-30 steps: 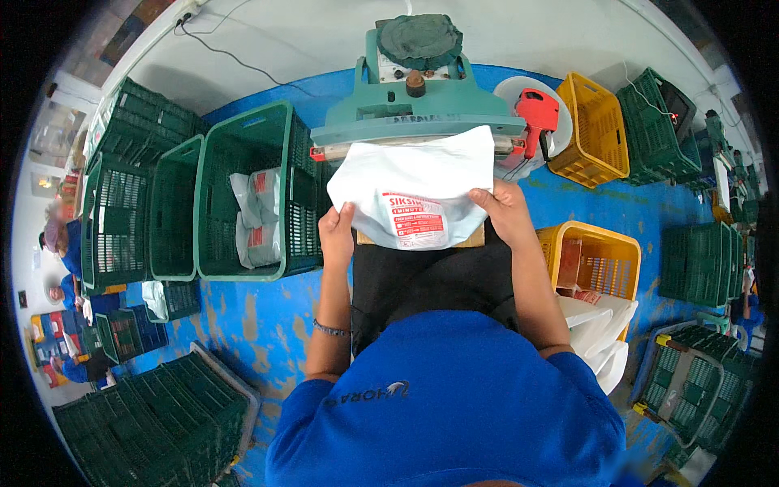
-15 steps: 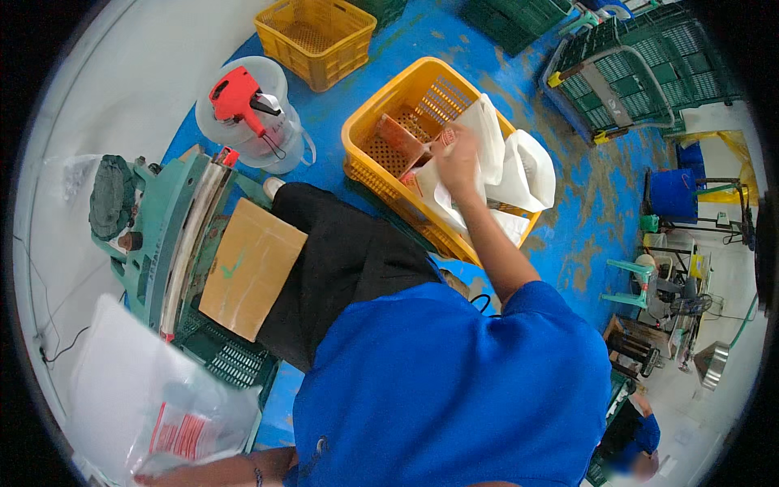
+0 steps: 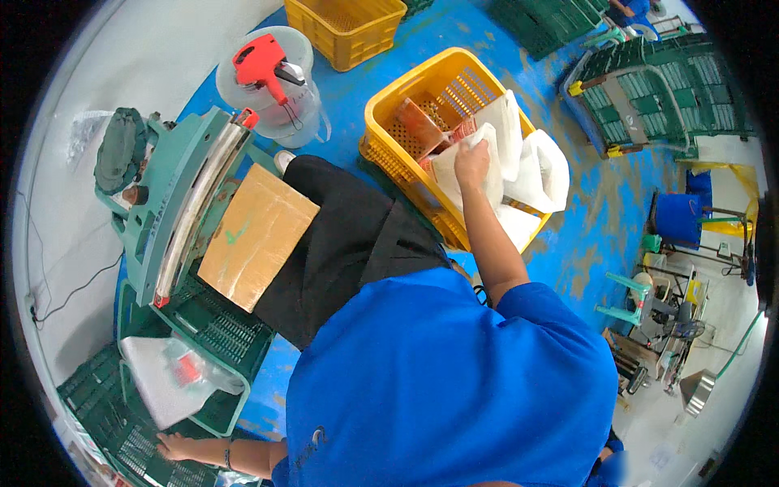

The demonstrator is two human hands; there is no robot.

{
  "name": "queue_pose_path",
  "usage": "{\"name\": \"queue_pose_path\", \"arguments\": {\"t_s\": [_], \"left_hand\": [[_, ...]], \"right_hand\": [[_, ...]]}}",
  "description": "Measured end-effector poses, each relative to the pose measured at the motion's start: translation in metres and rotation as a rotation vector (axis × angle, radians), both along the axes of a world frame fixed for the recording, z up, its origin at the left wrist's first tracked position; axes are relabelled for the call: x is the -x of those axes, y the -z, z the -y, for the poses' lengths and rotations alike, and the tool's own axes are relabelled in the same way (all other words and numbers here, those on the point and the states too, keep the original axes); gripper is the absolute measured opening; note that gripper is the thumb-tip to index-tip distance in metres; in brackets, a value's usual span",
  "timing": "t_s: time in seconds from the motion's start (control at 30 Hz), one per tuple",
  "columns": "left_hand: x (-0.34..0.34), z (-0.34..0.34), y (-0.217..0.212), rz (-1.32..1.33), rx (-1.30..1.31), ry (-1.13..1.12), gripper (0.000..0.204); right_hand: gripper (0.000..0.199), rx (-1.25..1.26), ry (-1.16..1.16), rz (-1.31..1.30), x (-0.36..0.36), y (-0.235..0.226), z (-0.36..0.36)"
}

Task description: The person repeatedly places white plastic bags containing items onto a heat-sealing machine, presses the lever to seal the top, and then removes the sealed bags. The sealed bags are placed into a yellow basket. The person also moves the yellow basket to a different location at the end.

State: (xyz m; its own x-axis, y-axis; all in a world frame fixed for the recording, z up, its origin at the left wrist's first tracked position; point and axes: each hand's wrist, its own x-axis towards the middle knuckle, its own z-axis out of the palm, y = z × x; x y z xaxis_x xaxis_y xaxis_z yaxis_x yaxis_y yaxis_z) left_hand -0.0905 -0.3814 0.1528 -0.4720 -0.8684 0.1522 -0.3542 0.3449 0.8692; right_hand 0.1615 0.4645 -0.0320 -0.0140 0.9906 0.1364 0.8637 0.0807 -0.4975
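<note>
My right hand (image 3: 472, 166) reaches into the yellow crate (image 3: 381, 158). Its fingers are closed on the upper edge of a white bag (image 3: 489, 144) with red print. Other white bags, among them a crumpled white bag (image 3: 542, 172), stand beside it along the crate's right side. An orange-brown block-like thing (image 3: 420, 127) leans in the crate's left part. At lower left my left hand (image 3: 174, 446) is stretched out over green crates, fingers apart, holding nothing. Close by, a clear-and-white plastic bag (image 3: 170, 381) with a red patch lies in a green crate (image 3: 231, 406).
A green sealing machine (image 3: 182, 191) stands at left, with a cardboard piece (image 3: 258, 237) beside my leg. A red label gun (image 3: 261, 63) rests on a translucent bucket (image 3: 304, 101). Another yellow crate (image 3: 349, 40) is behind; stacked green crates (image 3: 673, 89) stand far right.
My left hand has let go of the plastic bag, which now lies in the green crate. My right hand has drawn back slightly, pinching a white bag's edge. The view has shifted.
</note>
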Motion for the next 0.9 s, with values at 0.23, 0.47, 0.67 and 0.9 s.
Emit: {"name": "queue_pose_path", "arguments": {"t_s": [0.23,0.47,0.67,0.9], "left_hand": [[-0.051,-0.057,-0.025,0.142,0.041,0.372,0.037],[-0.013,-0.324,-0.027,0.233,-0.122,1.37,0.029],[-0.069,-0.602,-0.095,-0.667,-0.118,2.287,0.068],[-0.054,-0.607,-0.152,-0.647,-0.257,1.977,0.019]], "right_hand": [[0.028,0.056,-0.106,-0.529,-0.032,-0.054,-0.006],[0.023,0.003,-0.641,-0.482,-0.01,-0.235,0.03],[0.01,-0.309,-1.339,-0.59,0.041,-0.386,0.086],[0.052,0.063,-1.83,-0.695,0.12,-0.439,0.07]]}}
